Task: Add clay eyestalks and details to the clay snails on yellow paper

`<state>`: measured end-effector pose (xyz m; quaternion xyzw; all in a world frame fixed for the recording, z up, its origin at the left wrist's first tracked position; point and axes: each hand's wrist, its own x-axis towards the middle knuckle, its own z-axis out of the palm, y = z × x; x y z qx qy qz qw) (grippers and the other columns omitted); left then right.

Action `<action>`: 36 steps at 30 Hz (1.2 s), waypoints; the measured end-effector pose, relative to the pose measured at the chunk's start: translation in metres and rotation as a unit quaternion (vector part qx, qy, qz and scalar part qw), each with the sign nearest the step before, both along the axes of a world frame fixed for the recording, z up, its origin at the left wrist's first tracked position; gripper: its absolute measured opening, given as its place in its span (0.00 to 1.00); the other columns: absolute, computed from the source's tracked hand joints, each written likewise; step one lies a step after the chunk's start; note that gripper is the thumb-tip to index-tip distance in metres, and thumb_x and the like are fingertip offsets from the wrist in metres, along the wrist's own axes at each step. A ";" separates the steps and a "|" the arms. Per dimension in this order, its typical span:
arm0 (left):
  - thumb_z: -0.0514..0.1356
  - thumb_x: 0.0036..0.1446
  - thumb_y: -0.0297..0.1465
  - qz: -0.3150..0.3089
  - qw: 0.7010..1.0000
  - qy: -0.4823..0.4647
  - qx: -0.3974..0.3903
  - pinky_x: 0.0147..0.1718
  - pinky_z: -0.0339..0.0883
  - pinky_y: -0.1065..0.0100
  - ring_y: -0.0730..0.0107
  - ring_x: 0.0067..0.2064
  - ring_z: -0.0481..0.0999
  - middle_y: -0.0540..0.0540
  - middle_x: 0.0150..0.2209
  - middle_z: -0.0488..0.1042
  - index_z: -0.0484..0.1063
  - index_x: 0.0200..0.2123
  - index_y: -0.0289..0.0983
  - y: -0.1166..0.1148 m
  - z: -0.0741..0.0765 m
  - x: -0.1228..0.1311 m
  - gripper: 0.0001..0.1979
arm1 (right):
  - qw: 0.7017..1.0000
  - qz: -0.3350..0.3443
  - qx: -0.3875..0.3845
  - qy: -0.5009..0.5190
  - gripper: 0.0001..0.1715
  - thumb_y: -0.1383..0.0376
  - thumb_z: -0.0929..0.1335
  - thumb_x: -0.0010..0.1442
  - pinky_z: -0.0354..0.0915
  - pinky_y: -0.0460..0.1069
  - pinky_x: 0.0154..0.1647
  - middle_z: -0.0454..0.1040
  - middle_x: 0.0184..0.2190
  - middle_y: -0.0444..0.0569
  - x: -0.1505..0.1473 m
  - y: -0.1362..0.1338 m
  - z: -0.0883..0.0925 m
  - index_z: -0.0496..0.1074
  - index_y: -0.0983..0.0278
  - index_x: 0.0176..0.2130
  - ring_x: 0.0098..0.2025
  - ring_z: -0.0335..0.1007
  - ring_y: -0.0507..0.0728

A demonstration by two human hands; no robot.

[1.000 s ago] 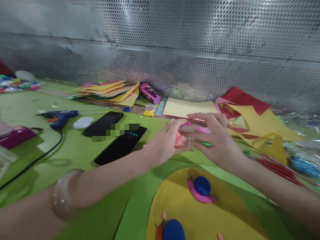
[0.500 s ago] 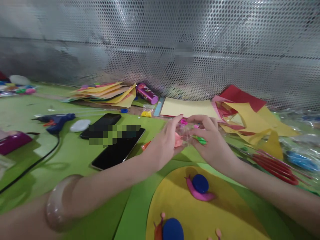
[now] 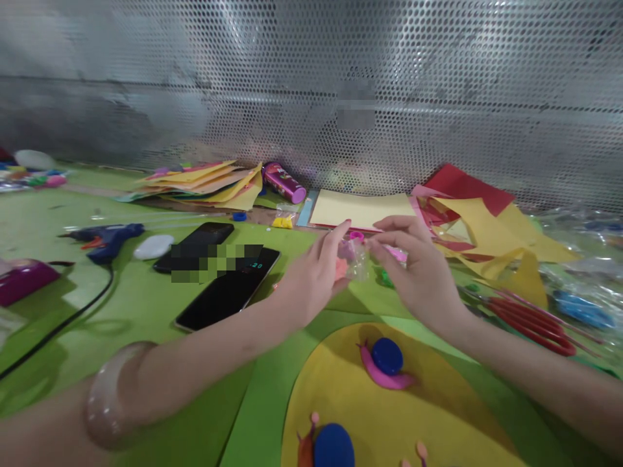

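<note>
My left hand (image 3: 311,275) is closed around a small clear plastic bag (image 3: 359,263) with a soft salmon-pink lump (image 3: 341,267) inside. Close by on the right, my right hand (image 3: 413,263) has its thumb and a finger pinched at the bag's edge, another finger raised; what sits in the pinch is too small to make out. Beyond the hands lie a pink ring-shaped piece (image 3: 357,236) and a green piece (image 3: 387,279). Below them, a yellow round sheet (image 3: 370,421) carries a pink snail figure with a blue cap shell (image 3: 387,356) and another blue cap (image 3: 333,446) on an orange-brown body.
To the left are two phones (image 3: 228,292), a white oval case (image 3: 154,246) and a blue glue gun (image 3: 111,240) with its black cord. Coloured paper sheets (image 3: 204,181) and a purple can (image 3: 285,183) lie along the metal wall. Red-handled scissors (image 3: 530,321) rest at right.
My right hand has drawn slightly back to the right, widening the gap between the hands. More of the clear bag shows. One phone's screen has lit up with digits.
</note>
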<state>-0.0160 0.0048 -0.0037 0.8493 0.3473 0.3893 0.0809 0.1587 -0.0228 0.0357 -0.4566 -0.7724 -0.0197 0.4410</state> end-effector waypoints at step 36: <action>0.61 0.56 0.36 -0.122 0.813 -0.354 -0.445 0.38 0.62 0.66 0.61 0.48 0.70 0.43 0.44 0.75 0.74 0.37 0.37 -0.006 0.007 0.010 0.09 | 0.969 0.076 0.133 -0.194 0.08 0.63 0.67 0.63 0.62 0.59 0.44 0.68 0.46 0.54 0.018 0.017 0.008 0.75 0.59 0.41 0.47 0.60 0.62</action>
